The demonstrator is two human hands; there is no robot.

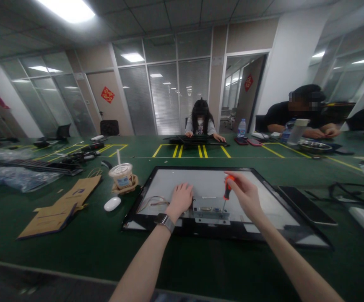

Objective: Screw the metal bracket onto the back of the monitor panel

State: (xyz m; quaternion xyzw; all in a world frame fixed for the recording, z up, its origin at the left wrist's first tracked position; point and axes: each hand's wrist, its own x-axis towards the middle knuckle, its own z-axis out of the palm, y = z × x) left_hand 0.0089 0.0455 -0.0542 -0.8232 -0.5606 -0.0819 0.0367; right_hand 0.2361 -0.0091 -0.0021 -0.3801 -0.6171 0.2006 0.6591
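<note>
In front of me a flat display panel (157,180) with a black frame lies on the green table. A metal bracket (211,216) with connectors sits near its front edge. My right hand (245,193) grips a red and black screwdriver (228,188), which stands nearly upright with its tip at the bracket's right part. My left hand (181,198), with a watch on the wrist, lies flat with fingers stretched at the bracket's left side. Thin cables (152,202) run over the panel left of that hand.
Left of the panel are a drink cup (121,174) in a carrier, a white mouse (112,204) and a paper bag (65,205). A black phone-like slab (306,204) and cables (348,191) lie at the right. Across the table a person (201,119) handles a dark panel.
</note>
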